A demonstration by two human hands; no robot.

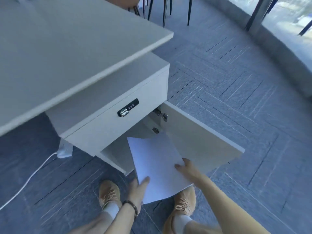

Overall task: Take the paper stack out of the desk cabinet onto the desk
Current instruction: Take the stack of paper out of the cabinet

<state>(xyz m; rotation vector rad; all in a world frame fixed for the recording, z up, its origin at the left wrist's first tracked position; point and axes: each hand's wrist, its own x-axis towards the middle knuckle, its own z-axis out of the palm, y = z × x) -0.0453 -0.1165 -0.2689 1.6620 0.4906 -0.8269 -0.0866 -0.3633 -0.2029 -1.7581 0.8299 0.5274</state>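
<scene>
Gripping the paper stack (157,168) with my left hand (138,188) and right hand (187,168), fingers closed on its edges. It is mostly outside the cabinet (114,122); lifting it onto the desk (67,48) above remains.

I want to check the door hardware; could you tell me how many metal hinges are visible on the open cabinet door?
2: an upper hinge at the door's top inner corner, and a lower hinge just below it, above the paper stack. Others may be hidden behind the paper.

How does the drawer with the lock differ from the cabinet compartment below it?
The drawer is shut, while the cabinet door below stands swung open. The drawer carries a black combination lock; the door shows only metal hinges. Both are white. Both hands, left hand and right hand, hold the paper stack.
</scene>
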